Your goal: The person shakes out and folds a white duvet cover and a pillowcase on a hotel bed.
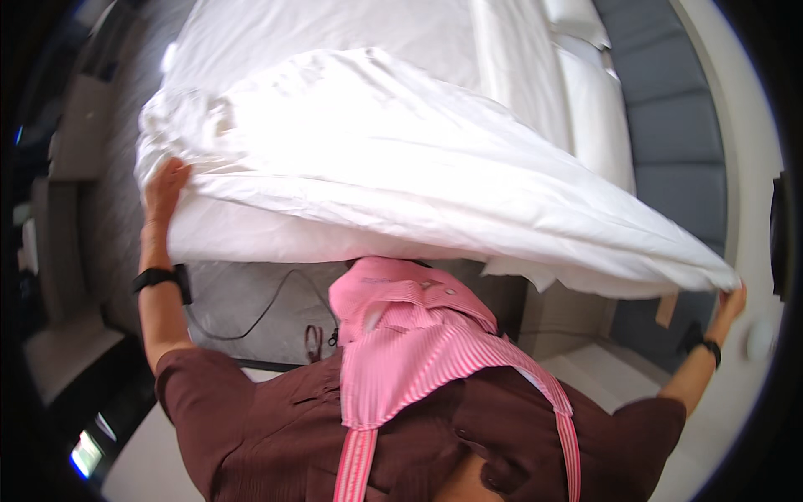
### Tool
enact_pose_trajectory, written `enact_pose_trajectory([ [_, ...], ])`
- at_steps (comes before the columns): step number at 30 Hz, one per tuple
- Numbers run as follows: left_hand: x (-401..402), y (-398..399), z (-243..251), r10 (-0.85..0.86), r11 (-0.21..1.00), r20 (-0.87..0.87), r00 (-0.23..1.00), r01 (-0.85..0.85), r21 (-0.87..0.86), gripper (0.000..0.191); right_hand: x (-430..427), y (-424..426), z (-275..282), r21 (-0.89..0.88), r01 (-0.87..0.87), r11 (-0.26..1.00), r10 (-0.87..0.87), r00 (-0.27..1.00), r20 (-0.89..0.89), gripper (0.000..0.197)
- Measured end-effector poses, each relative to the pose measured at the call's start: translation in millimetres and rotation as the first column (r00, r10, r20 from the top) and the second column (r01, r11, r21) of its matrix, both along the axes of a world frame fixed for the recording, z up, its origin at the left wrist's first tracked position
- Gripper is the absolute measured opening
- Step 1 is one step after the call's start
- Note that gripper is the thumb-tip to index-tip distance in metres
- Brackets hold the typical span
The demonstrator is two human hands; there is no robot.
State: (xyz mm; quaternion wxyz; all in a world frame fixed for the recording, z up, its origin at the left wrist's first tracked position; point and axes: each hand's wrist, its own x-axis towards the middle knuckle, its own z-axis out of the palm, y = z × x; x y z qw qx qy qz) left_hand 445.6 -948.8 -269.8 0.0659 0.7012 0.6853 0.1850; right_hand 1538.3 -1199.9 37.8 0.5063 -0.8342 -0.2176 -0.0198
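Observation:
A white bed cover (376,138), probably a duvet or its cover, stretches across the near side of the bed between my two hands. At the left, my left hand (168,179) grips its edge, where the cloth is bunched and wrinkled. Far out to the right, my right hand (731,300) holds the other corner, pulled to a taut point near the wall. Beneath the cover, the white sheeted side of the bed (251,235) shows. Much of the mattress top is hidden under the cloth.
White pillows (596,119) lie against a grey padded headboard (674,119) on the right. A black cable (266,317) runs over the grey floor before me. Dark furniture (59,238) stands at the left. A pale wall (746,157) rises beyond the headboard.

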Motion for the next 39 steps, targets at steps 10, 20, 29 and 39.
enact_pose_trajectory([
  [10,41.9,-120.6,-183.4,0.183,0.855,0.034,0.983,-0.142,-0.499,0.011,-70.5,-49.0,-12.5,-0.179,0.22,0.959,-0.208,0.974,0.084,0.026],
  [20,143.6,-134.3,-142.0,0.395,0.915,-0.179,0.901,-0.402,-0.004,0.014,-35.5,-108.3,-48.0,-0.284,0.126,0.95,-0.14,0.99,-0.03,0.029],
  [29,210.6,-45.0,-134.8,-0.117,0.986,0.262,0.958,0.08,0.147,0.007,-41.0,-108.2,-66.6,-0.274,0.079,0.959,-0.093,0.995,-0.038,0.036],
  [39,170.2,-74.1,-176.0,0.123,0.911,0.058,0.991,-0.089,-0.402,0.03,-55.2,-90.5,-65.0,-0.306,0.046,0.951,-0.039,0.999,0.032,0.036],
])
